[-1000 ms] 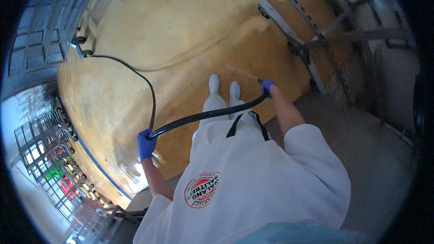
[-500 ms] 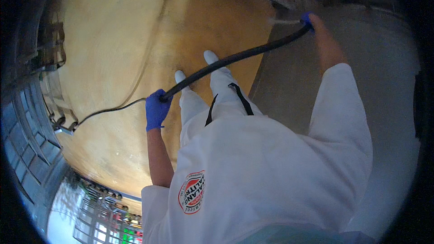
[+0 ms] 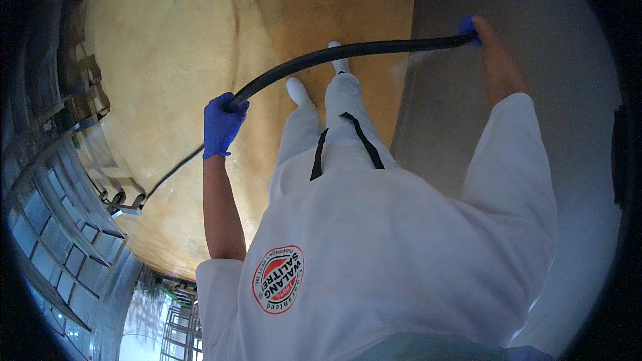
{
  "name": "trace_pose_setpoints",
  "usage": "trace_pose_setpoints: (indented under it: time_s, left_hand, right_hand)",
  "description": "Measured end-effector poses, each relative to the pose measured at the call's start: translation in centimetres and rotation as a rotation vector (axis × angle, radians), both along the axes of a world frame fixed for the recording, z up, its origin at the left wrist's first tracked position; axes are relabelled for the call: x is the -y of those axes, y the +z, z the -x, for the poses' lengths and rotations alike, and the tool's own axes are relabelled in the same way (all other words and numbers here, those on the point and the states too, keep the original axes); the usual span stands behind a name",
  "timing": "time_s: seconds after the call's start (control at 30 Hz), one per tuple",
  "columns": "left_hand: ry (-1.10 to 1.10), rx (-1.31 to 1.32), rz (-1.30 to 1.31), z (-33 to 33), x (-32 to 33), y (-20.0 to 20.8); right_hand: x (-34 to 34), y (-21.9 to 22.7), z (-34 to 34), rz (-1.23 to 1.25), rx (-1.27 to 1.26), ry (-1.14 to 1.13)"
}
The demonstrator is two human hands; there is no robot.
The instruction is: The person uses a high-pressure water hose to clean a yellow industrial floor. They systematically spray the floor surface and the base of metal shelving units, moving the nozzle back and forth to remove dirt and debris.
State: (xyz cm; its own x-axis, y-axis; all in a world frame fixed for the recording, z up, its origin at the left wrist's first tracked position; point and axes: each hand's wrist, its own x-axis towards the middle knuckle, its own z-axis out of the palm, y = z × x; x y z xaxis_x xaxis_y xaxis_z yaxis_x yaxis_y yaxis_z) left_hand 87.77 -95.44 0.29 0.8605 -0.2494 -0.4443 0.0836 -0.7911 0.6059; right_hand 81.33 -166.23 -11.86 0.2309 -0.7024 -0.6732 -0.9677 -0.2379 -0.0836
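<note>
A thick black hose (image 3: pixel 348 51) spans between my two blue-gloved hands in a shallow arch in front of my body. My left hand (image 3: pixel 223 124) is closed round it at the lower left. Beyond that hand the hose carries on to the left, toward a low metal frame. Far out to the right, my right hand (image 3: pixel 471 27) is wrapped round the hose's other part. A faint pale mist shows below the hose close to that hand. Whether a nozzle sits in my right hand is hidden.
I stand in white boots (image 3: pixel 299 92) on a yellowish, wet-looking floor (image 3: pixel 167 47). A grey wall or floor surface (image 3: pixel 441 107) adjoins it on the right. At the left are a low metal frame with wheels (image 3: pixel 126 206) and a bank of window panes (image 3: pixel 50 227). Metal racks (image 3: pixel 179 334) stand at the lower left.
My left hand has moved up and slightly left, the right a little to the right, and the hose between them lies more level. The view has turned, and the wheeled equipment at the top has left it.
</note>
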Motion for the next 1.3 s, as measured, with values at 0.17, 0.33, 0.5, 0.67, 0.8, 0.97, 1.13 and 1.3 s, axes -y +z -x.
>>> trace_pose_setpoints:
  time_s: [0.17, 0.33, 0.5, 0.67, 0.8, 0.97, 1.13, 1.3]
  left_hand:
    - [-0.09, -0.005, -0.021, 0.0, -1.0, -0.2]
    - [0.013, 0.086, 0.071, 0.3, -3.9, -2.1]
    - [0.033, 0.073, -0.034, 0.4, -6.7, -1.9]
    - [0.091, 0.099, 0.013, 0.9, -8.5, -2.4]
    - [0.221, 0.104, 0.037, 4.9, -11.3, -4.7]
    - [0.195, 0.087, -0.092, 10.4, -14.4, -5.1]
    - [0.495, 0.044, -0.06, 17.3, -18.4, -4.4]
    - [0.583, 0.0, -0.146, 23.2, -22.0, -2.3]
  right_hand:
    - [0.0, 3.0, -1.0, 0.091, -0.18, 0.254]
    - [-7.0, 5.5, -3.5, -0.21, -0.234, 0.728]
    - [-10.7, 3.2, -5.6, -0.149, -0.198, 0.444]
    - [-6.0, -4.9, -3.2, -0.236, -0.137, 0.357]
    - [-12.5, -3.9, -3.9, -0.329, -0.067, 0.253]
    - [-17.5, -5.1, -1.9, -0.391, 0.157, 0.118]
    - [-26.3, -11.6, 1.3, -0.592, 0.112, 0.519]
    - [-35.1, -8.6, -1.4, -0.497, -0.142, 0.302]
